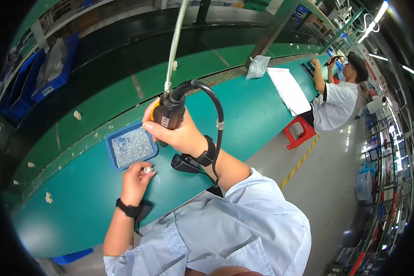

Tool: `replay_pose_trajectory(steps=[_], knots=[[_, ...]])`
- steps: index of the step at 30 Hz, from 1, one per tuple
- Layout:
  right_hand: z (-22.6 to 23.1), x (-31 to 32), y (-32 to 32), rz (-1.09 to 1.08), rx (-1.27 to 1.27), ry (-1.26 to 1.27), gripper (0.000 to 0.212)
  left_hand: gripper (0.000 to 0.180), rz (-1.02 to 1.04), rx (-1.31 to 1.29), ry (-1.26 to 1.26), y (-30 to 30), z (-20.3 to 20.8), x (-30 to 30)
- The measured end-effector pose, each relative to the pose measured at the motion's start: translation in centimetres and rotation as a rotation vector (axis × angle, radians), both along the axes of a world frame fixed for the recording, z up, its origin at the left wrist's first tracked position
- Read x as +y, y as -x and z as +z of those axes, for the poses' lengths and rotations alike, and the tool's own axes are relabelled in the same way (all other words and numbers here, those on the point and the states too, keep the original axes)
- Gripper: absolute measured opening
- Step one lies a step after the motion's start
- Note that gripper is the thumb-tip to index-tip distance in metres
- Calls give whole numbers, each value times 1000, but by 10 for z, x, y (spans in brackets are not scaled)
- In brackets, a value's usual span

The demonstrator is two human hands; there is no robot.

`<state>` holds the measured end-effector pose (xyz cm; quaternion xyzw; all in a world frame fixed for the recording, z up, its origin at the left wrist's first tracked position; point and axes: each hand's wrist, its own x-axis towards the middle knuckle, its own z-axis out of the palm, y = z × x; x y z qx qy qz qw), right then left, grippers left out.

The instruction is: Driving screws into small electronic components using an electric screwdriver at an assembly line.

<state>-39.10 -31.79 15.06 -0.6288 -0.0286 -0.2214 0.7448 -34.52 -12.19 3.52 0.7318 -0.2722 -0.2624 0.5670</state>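
My left hand (134, 186) is closed around a small white round fitting (147, 169), pinched at the fingertips just above the green bench top. My right hand (185, 137) grips a black electric screwdriver (170, 112) from the side, with its body upright. Its lower end is mostly hidden behind the hand. A black cable curves from its top down along my right forearm, and a pale cord (174, 50) runs upward from it. Between and beyond my hands lies a shallow blue tray (110, 152) of many small silvery pieces (132, 146), probably screws.
Loose white fittings lie on the bench (48, 198) and on the green strip beyond its ledge (77, 115). Blue bins (55, 76) stand at far left. Rightward are white sheets (290, 91), a plastic bag (258, 67), a red stool (300, 132) and a seated co-worker (338, 101).
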Motion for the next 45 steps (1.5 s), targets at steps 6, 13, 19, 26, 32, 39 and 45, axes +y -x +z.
replay_pose_trajectory(steps=[6, 13, 19, 26, 32, 39, 45], knots=[[-2, -3, 20, -38, 35, 70, 9, 25, 10, -307, -12, 3, -21, -6], [-15, -16, 28, -91, 13, 80, 13, 28, -9, -261, -97, 0, 13, -2], [-24, -6, 30, -91, -42, 65, 15, 19, 75, -616, -132, -56, 4, -9], [-34, 7, 36, -84, 18, 107, 20, 11, -24, -505, -211, -78, -3, -18], [-35, 14, 43, -86, -1, 93, 21, 10, 85, -525, -52, -75, -12, -17], [-35, 23, 49, -76, 8, 66, 23, 9, 90, -488, -108, -69, -5, -15], [-36, 24, 52, -36, 4, 70, 26, 10, 63, -455, -140, -66, -9, -15]])
